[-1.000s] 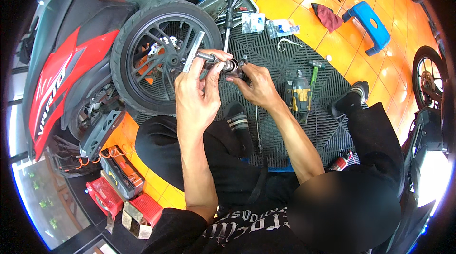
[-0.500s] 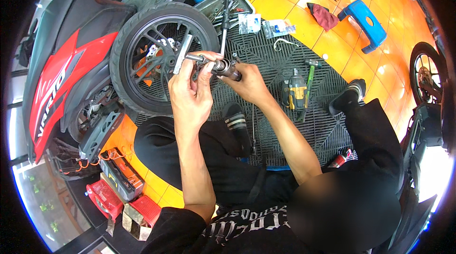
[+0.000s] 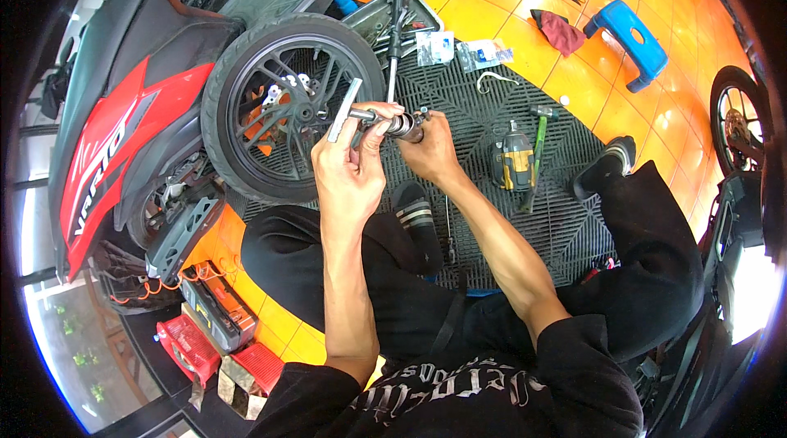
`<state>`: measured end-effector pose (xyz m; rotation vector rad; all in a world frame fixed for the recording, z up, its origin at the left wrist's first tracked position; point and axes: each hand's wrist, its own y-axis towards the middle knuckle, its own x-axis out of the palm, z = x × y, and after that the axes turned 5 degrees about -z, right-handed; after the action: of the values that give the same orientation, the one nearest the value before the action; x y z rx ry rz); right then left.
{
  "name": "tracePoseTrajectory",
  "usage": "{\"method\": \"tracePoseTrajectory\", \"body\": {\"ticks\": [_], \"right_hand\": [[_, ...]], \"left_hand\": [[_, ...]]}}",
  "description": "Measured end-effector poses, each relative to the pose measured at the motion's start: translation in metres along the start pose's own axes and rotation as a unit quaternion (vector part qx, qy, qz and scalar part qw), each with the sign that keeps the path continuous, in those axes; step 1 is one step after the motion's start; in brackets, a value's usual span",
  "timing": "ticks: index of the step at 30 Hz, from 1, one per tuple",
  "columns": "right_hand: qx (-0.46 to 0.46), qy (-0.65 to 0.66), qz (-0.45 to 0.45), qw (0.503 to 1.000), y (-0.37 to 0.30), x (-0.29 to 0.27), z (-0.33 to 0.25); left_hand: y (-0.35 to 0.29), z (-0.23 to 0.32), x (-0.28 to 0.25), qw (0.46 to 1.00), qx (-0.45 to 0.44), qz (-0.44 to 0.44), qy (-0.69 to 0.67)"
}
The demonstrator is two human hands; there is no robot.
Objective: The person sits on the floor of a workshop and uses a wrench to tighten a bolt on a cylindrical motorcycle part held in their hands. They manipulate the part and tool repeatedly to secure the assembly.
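Note:
My left hand [image 3: 351, 169] pinches the rod of a T-shaped metal tool, whose flat silver crossbar [image 3: 344, 108] sticks up to the left of my fingers. The rod points into the open end of a dark metal cylinder [image 3: 408, 128] with a shiny ringed end. My right hand [image 3: 430, 151] wraps round this cylinder from the right. Both hands are closed, held close together over the black mat. How far the rod reaches into the cylinder is hidden by my fingers.
A detached wheel [image 3: 215, 110] lies left of my hands, beside a red and black scooter [image 3: 123, 135]. Rightward on the mat [image 3: 574, 102] are a cordless driver [image 3: 515, 161] and a green-handled hammer [image 3: 539, 139]. Behind are a tool tray [image 3: 428, 13], plastic packets [image 3: 434, 47] and a blue stool [image 3: 635, 38].
My hands and the two metal pieces have shifted slightly to the right, still together. The whole view has also moved a little. Both grips look the same.

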<state>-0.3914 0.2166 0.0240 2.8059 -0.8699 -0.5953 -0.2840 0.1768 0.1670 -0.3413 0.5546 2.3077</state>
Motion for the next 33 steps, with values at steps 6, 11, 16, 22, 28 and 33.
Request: {"method": "tracePoseTrajectory", "body": {"ticks": [6,11,16,22,28,33], "right_hand": [[0.045,0.001,-0.009,0.999,-0.002,-0.004,-0.007],[0.025,-0.009,0.012,1.0,-0.002,-0.005,-0.009],[0.032,0.021,0.015,0.999,0.0,-0.008,-0.014],[0.077,0.061,0.013,0.995,0.004,-0.012,-0.018],[0.103,0.073,0.009,0.992,0.005,-0.012,-0.021],[0.112,0.089,0.007,0.99,0.006,-0.012,-0.015]], "left_hand": [[0.003,-0.002,0.003,1.0,0.014,0.011,-0.006],[0.006,0.002,0.001,0.999,0.017,0.018,0.035],[0.004,0.007,0.006,0.998,-0.029,0.053,0.033],[0.009,0.007,0.015,0.996,-0.025,0.083,-0.003],[0.005,-0.024,0.022,0.994,0.02,0.052,-0.098],[0.002,-0.045,0.045,0.981,0.057,0.022,-0.184]]}}
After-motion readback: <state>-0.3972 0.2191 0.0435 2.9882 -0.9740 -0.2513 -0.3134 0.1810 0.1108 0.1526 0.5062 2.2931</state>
